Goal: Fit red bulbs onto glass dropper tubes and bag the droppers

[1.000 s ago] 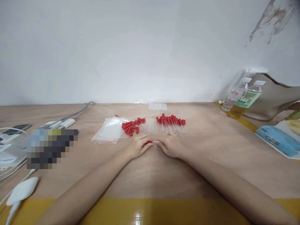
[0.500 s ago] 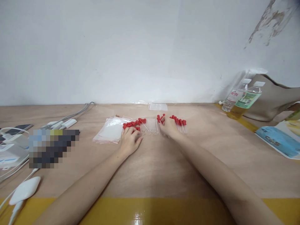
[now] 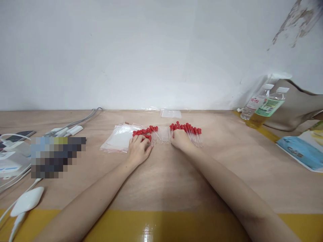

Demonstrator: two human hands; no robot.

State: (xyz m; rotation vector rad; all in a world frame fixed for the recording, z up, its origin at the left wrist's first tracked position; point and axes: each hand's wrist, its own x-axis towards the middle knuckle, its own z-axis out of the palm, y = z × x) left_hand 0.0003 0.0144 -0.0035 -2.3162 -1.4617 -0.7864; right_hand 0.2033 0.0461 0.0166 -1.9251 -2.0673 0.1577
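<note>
A row of clear glass droppers with red rubber bulbs [image 3: 191,132] lies at the table's middle. Left of it is a loose pile of red bulbs [image 3: 141,132], and bare glass tubes [image 3: 163,136] lie between the two. My left hand [image 3: 138,148] rests palm down at the pile, its fingers spread over the red bulbs. At the left end of the dropper row, my right hand [image 3: 179,139] touches the droppers with its fingers curled under. What they hold, if anything, is hidden.
Clear zip bags [image 3: 117,141] lie left of the bulbs, and another [image 3: 171,113] lies near the wall. Cables, a phone and white devices [image 3: 25,201] crowd the left edge. Two bottles [image 3: 262,106], a beige bag and a blue packet [image 3: 300,149] stand right.
A second ago both hands met nearer me, holding one dropper between them. They have since parted and moved away from me, the left to the bulb pile and the right to the dropper row.
</note>
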